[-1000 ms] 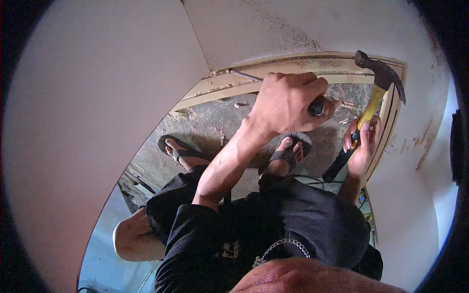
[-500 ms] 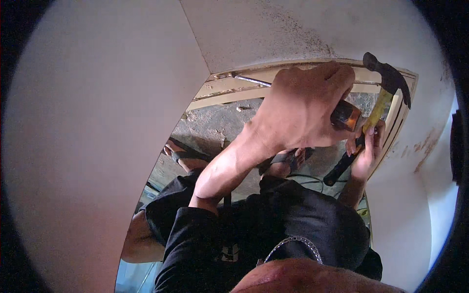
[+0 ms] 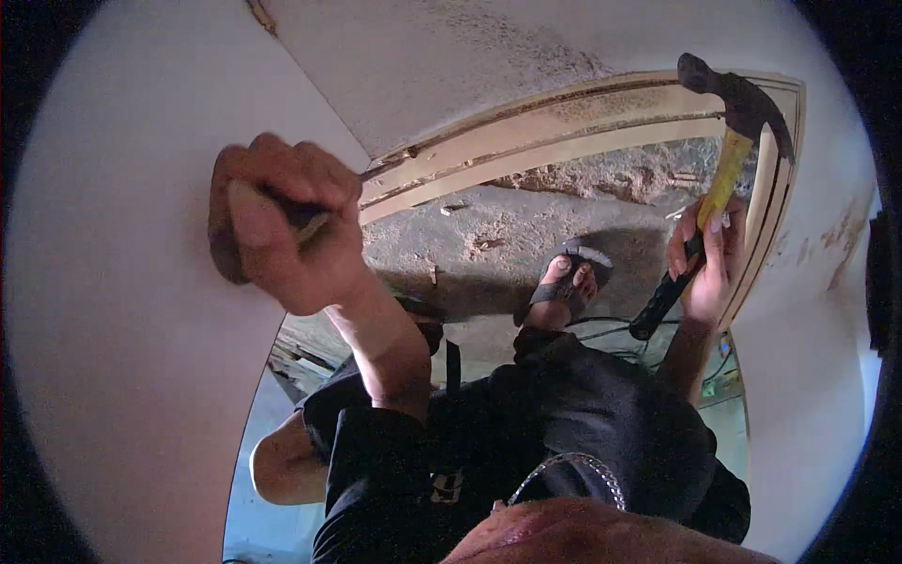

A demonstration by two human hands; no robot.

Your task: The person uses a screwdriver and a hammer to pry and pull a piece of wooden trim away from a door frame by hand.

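Note:
My left hand (image 3: 287,226) is closed, knuckles up, close to the white panel on the left. Its fingers wrap a dark-handled chisel (image 3: 310,224), of which only a bit of handle end shows; the blade is hidden. On the right, my right hand (image 3: 709,258) grips a claw hammer (image 3: 723,183) around the black and yellow handle, its dark head pointing up and away. Behind the hands runs a cream wooden frame (image 3: 554,122) with a groove and rough, chipped spots.
A white panel (image 3: 122,282) fills the left side, and a stained white surface (image 3: 442,56) lies beyond the frame. Wood chips litter the concrete floor (image 3: 489,240). My sandalled foot (image 3: 564,282) stands below, near a dark cable (image 3: 601,329).
My left hand has swung left with the chisel, away from the hammer and the frame, toward the white panel. My right hand still holds the hammer nearly in place.

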